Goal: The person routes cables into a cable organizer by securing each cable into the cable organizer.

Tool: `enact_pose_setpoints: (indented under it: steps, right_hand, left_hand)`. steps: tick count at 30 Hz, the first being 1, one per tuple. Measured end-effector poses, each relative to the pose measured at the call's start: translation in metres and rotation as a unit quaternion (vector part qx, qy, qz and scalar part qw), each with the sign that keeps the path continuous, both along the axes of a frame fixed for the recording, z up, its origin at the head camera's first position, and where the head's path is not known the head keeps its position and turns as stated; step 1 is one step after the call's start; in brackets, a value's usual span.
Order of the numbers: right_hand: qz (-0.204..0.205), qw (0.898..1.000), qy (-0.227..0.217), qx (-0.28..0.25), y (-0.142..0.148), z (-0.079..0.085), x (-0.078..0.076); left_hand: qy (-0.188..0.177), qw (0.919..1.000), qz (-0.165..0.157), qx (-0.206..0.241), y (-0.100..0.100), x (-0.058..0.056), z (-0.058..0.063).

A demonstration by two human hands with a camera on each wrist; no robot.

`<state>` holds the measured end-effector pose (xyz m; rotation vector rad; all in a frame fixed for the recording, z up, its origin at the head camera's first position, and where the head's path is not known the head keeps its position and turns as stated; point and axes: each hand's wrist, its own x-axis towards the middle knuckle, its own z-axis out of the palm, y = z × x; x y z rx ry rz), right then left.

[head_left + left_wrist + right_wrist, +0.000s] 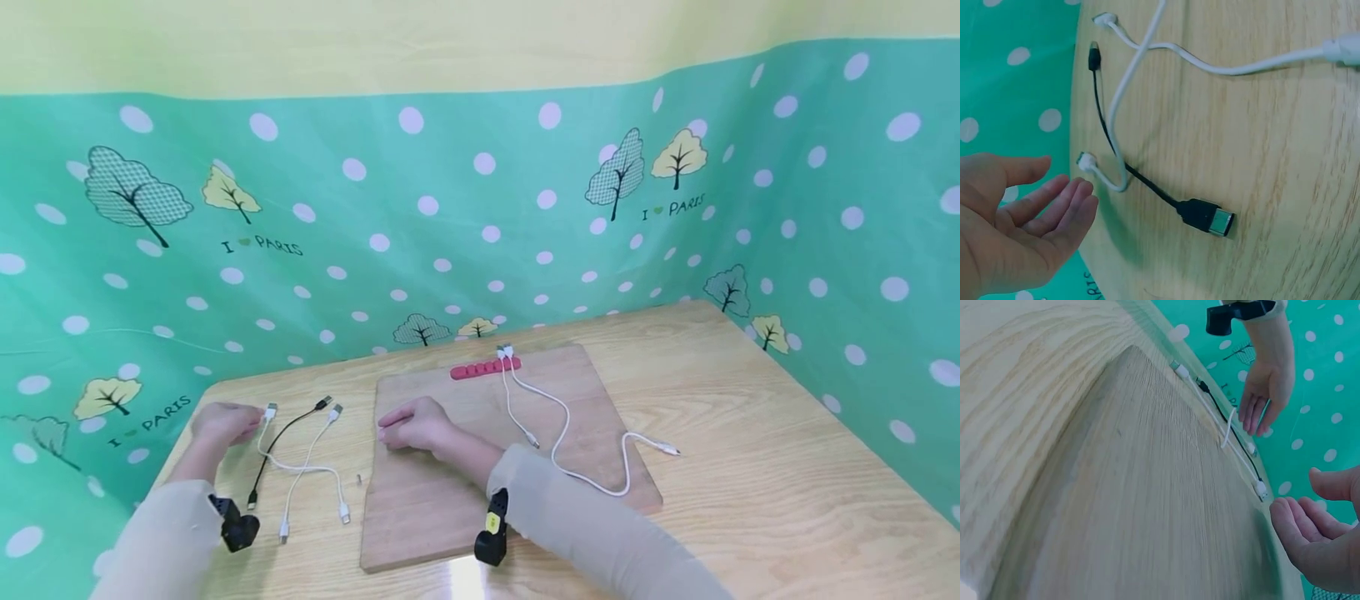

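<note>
My left hand [220, 423], fingers relaxed and thumb apart, hovers beside the USB plug of a white charging cable [268, 413]. The left wrist view shows nothing between those fingers, with the plug [1087, 162] just past the fingertips. A short black USB cable [279, 432] and a second white cable [306, 460] lie to the right of it; the two white cables cross. Over the left part of a wooden board [427, 525] is my right hand [417, 423]. Its fingers [1300, 522] are loosely bent and hold nothing in the right wrist view.
Toward the board's back edge sits a red cable holder [472, 372] with slots. Two white cables run from its right end, one short [512, 408], one longer [567, 417] reaching past the board. A tiny metallic piece [358, 479] lies left of the board. Patterned curtain [450, 208] surrounds the table.
</note>
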<state>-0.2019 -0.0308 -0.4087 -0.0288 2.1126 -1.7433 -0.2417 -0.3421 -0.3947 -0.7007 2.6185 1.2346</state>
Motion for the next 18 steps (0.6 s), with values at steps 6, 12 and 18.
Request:
enact_pose_setpoints:
  steps: [6, 12, 18]
  right_hand:
    - [0.000, 1.000, -0.001, -0.004, -0.010, 0.002, 0.003]
    - [0.002, 0.999, 0.020, 0.034, -0.023, 0.005, 0.005]
    - [-0.008, 0.999, 0.025, 0.043, -0.038, 0.004, 0.005]
  left_hand:
    - [-0.007, 0.9990, 0.007, -0.044, 0.003, -0.005, -0.011]
    - [-0.010, 0.9949, 0.022, -0.098, 0.005, -0.010, -0.017]
    - [0.004, 0.9930, -0.015, -0.117, 0.007, -0.007, -0.012]
